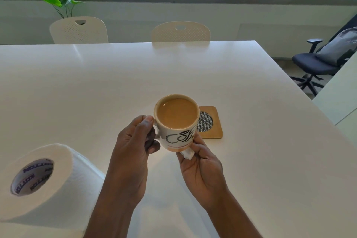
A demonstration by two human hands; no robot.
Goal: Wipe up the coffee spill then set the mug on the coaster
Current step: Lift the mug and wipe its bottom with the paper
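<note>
A white mug (176,121) with black lettering, full of milky coffee, is held up above the white table (116,75). My left hand (133,147) grips its handle on the left side. My right hand (201,164) presses a small wad of white tissue (187,154) against the mug's lower right side and base. A square wooden coaster (211,123) with a round patterned centre lies on the table just right of and behind the mug, partly hidden by it. No spill shows on the table.
A roll of white paper towel (46,181) lies on its side at the near left. Two white chairs (180,32) stand at the table's far edge. A black office chair (320,62) is off to the right.
</note>
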